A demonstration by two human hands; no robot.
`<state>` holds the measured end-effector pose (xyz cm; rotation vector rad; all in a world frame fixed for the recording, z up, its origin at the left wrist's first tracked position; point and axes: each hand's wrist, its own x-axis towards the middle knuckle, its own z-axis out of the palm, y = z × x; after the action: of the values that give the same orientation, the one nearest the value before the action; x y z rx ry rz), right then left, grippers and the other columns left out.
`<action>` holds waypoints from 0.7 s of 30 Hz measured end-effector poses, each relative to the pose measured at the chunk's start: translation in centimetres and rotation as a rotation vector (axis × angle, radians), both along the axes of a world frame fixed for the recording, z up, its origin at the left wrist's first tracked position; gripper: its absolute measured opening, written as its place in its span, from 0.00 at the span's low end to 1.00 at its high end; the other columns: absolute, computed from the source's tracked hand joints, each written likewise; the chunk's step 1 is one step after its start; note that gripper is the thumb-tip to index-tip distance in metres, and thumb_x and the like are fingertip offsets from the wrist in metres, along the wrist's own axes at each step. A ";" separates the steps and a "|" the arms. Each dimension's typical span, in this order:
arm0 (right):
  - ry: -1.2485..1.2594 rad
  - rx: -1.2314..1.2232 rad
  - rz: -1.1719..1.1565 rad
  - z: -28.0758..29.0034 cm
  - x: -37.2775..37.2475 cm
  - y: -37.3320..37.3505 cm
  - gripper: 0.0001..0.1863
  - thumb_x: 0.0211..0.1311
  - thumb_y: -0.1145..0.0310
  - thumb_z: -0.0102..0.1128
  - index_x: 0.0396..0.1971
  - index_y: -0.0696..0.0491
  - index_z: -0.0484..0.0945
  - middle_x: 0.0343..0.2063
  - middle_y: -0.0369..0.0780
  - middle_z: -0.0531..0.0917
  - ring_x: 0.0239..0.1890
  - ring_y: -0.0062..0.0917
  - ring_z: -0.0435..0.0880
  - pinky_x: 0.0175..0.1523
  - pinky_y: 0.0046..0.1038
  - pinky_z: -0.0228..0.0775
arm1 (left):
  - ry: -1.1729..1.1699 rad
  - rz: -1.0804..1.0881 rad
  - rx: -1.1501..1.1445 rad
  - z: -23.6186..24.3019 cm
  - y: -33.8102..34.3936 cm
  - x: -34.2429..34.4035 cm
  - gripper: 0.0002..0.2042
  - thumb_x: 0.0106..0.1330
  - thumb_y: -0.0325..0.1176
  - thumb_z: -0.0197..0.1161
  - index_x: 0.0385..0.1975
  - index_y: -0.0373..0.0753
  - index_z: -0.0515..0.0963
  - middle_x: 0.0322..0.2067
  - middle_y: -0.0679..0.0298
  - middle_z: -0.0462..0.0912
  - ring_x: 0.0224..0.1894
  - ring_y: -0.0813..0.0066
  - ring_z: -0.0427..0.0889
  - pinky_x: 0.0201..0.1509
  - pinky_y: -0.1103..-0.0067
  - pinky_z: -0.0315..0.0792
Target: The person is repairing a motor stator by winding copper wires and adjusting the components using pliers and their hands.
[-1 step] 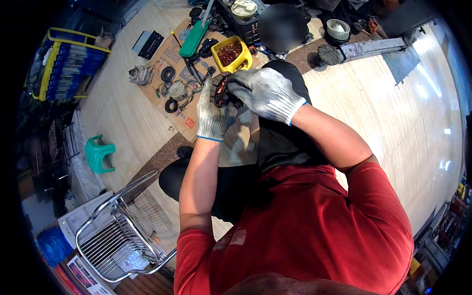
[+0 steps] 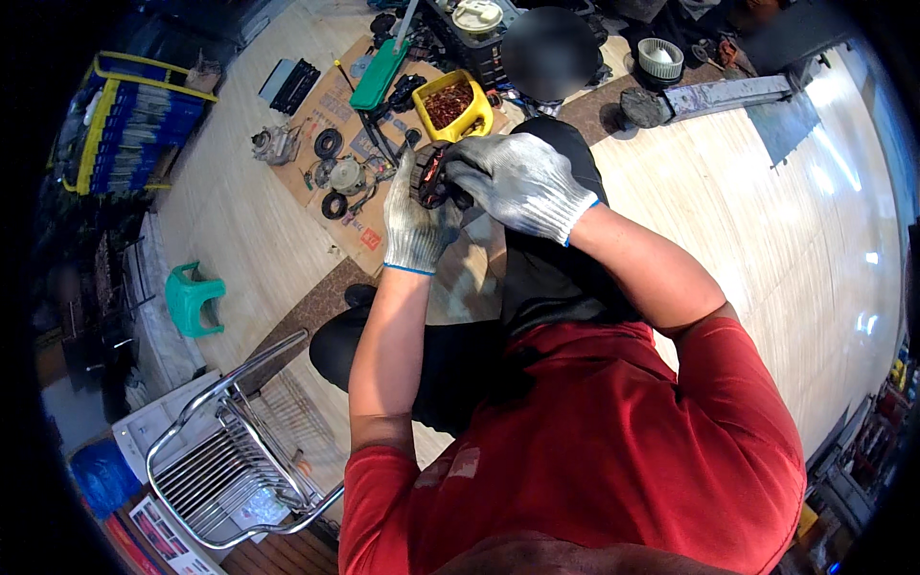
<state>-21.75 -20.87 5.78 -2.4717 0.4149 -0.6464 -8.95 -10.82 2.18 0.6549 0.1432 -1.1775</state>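
Note:
My left hand (image 2: 414,228), in a white knit glove with a blue cuff, is wrapped round a dark ridged motor part (image 2: 427,180) with copper-red windings showing inside. On the part's right edge, the bent fingers of my right hand (image 2: 529,184) press closed; this glove is greyed at the fingertips, which are partly hidden. Just beyond the hands stands a yellow container (image 2: 478,119) holding reddish-brown scraps that look like copper wire. Left of it, black rings (image 2: 329,144) and a round metal part (image 2: 346,177) lie on flattened cardboard (image 2: 305,196).
A green-cased tool (image 2: 379,77) lies beyond the cardboard's middle. A metal housing (image 2: 275,145) sits at its left edge. Farther left are a green stool (image 2: 195,299) and a blue-and-yellow rack (image 2: 129,129). A chrome-framed chair (image 2: 240,450) is at lower left. A steel beam (image 2: 725,94) stands at far right.

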 end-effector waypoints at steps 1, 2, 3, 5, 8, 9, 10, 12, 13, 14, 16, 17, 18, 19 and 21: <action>-0.013 0.001 -0.012 -0.2 0.0 0.1 0.13 0.64 0.56 0.56 0.38 0.48 0.82 0.28 0.43 0.85 0.32 0.39 0.85 0.35 0.40 0.78 | 0.021 0.030 0.031 0.0 -0.1 0.1 0.20 0.75 0.45 0.47 0.48 0.32 0.74 0.40 0.54 0.82 0.36 0.66 0.82 0.40 0.73 0.81; -0.026 0.002 -0.024 -0.6 0.1 0.1 0.13 0.64 0.55 0.56 0.38 0.48 0.81 0.27 0.43 0.84 0.31 0.40 0.85 0.34 0.40 0.78 | 0.042 0.059 0.062 0.0 -0.3 0.2 0.19 0.75 0.44 0.47 0.46 0.32 0.75 0.39 0.55 0.82 0.34 0.67 0.82 0.39 0.74 0.81; -0.038 0.003 -0.036 -0.9 0.1 0.2 0.13 0.64 0.55 0.56 0.37 0.48 0.81 0.27 0.43 0.84 0.30 0.40 0.85 0.34 0.40 0.78 | 0.113 0.003 -0.075 -1.1 -0.2 0.8 0.20 0.76 0.45 0.44 0.47 0.33 0.75 0.42 0.54 0.81 0.37 0.65 0.82 0.41 0.71 0.80; 0.027 0.020 -0.058 -0.5 0.2 0.6 0.14 0.64 0.57 0.58 0.40 0.50 0.83 0.32 0.44 0.85 0.33 0.40 0.85 0.37 0.37 0.77 | 0.252 -0.107 -0.349 -3.5 0.5 2.3 0.22 0.77 0.48 0.39 0.49 0.36 0.74 0.47 0.53 0.80 0.43 0.60 0.81 0.46 0.64 0.79; 0.101 0.030 -0.089 0.2 0.3 1.0 0.14 0.64 0.58 0.58 0.41 0.51 0.83 0.34 0.44 0.86 0.35 0.39 0.85 0.39 0.36 0.77 | 0.231 -0.191 -0.427 -3.9 0.8 2.5 0.21 0.75 0.47 0.41 0.50 0.38 0.74 0.49 0.55 0.80 0.46 0.63 0.81 0.50 0.68 0.77; 0.120 0.030 -0.097 0.3 0.3 1.0 0.14 0.64 0.58 0.58 0.41 0.51 0.83 0.34 0.44 0.86 0.34 0.39 0.85 0.39 0.35 0.77 | 0.231 -0.224 -0.468 -4.1 0.7 2.6 0.21 0.74 0.48 0.41 0.51 0.38 0.74 0.49 0.55 0.80 0.48 0.63 0.80 0.52 0.69 0.76; 0.098 0.022 -0.095 0.3 0.3 1.0 0.14 0.64 0.59 0.58 0.41 0.51 0.83 0.34 0.44 0.86 0.34 0.39 0.85 0.39 0.35 0.78 | 0.227 -0.254 -0.510 -4.4 0.8 2.8 0.21 0.73 0.48 0.41 0.51 0.39 0.73 0.49 0.56 0.80 0.49 0.64 0.79 0.54 0.70 0.75; 0.053 0.004 -0.089 0.2 0.4 1.0 0.14 0.64 0.59 0.58 0.41 0.51 0.83 0.33 0.44 0.86 0.34 0.39 0.85 0.39 0.35 0.78 | 0.220 -0.312 -0.595 -5.4 0.8 3.2 0.22 0.72 0.48 0.41 0.53 0.39 0.72 0.50 0.57 0.80 0.52 0.65 0.78 0.58 0.71 0.73; -0.005 -0.037 -0.093 -0.1 0.5 0.9 0.13 0.64 0.57 0.58 0.39 0.50 0.82 0.30 0.43 0.85 0.32 0.38 0.85 0.36 0.35 0.78 | 0.220 -0.345 -0.637 -5.6 0.6 3.3 0.22 0.71 0.48 0.41 0.54 0.39 0.72 0.51 0.58 0.79 0.54 0.65 0.77 0.60 0.72 0.72; -0.062 -0.078 -0.097 -0.5 0.6 0.7 0.13 0.63 0.56 0.58 0.36 0.49 0.81 0.27 0.41 0.84 0.30 0.38 0.85 0.33 0.36 0.78 | 0.221 -0.343 -0.640 -5.8 0.6 3.3 0.23 0.71 0.48 0.41 0.54 0.39 0.72 0.51 0.58 0.79 0.54 0.65 0.77 0.60 0.72 0.72; -0.133 -0.130 -0.091 -1.1 0.8 0.4 0.12 0.63 0.54 0.58 0.33 0.48 0.80 0.24 0.40 0.84 0.27 0.37 0.85 0.31 0.36 0.77 | 0.224 -0.305 -0.605 -5.7 0.6 3.1 0.23 0.72 0.48 0.40 0.54 0.39 0.71 0.51 0.58 0.79 0.54 0.65 0.77 0.59 0.71 0.73; -0.147 -0.141 -0.083 -1.3 0.8 0.2 0.12 0.63 0.54 0.58 0.32 0.48 0.80 0.24 0.40 0.84 0.27 0.37 0.85 0.31 0.36 0.77 | 0.226 -0.269 -0.566 -5.4 0.7 2.9 0.22 0.73 0.48 0.39 0.55 0.40 0.71 0.51 0.58 0.79 0.53 0.64 0.78 0.58 0.70 0.74; -0.160 -0.151 -0.075 -1.4 0.8 0.1 0.12 0.63 0.54 0.58 0.32 0.48 0.80 0.24 0.40 0.84 0.27 0.36 0.85 0.31 0.36 0.77 | 0.228 -0.233 -0.528 -5.1 0.7 2.7 0.22 0.73 0.48 0.39 0.55 0.40 0.71 0.51 0.58 0.79 0.53 0.64 0.78 0.57 0.69 0.75; -0.126 -0.137 -0.086 -1.3 0.8 0.1 0.12 0.63 0.55 0.58 0.33 0.47 0.81 0.25 0.40 0.84 0.28 0.36 0.85 0.31 0.35 0.78 | 0.230 -0.195 -0.489 -4.7 0.7 2.5 0.22 0.74 0.48 0.38 0.55 0.40 0.71 0.51 0.58 0.79 0.52 0.63 0.79 0.56 0.68 0.76; -0.057 -0.109 -0.107 -0.9 0.8 0.1 0.11 0.63 0.57 0.57 0.34 0.47 0.82 0.28 0.38 0.85 0.29 0.34 0.86 0.32 0.34 0.78 | 0.142 -0.093 -0.312 -4.1 0.5 2.1 0.22 0.75 0.48 0.37 0.54 0.40 0.72 0.51 0.57 0.79 0.51 0.62 0.80 0.54 0.66 0.78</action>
<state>-20.96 -20.73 4.89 -2.5397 0.5053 -0.8009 -6.85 -10.35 -1.88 0.3062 0.0461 -1.3032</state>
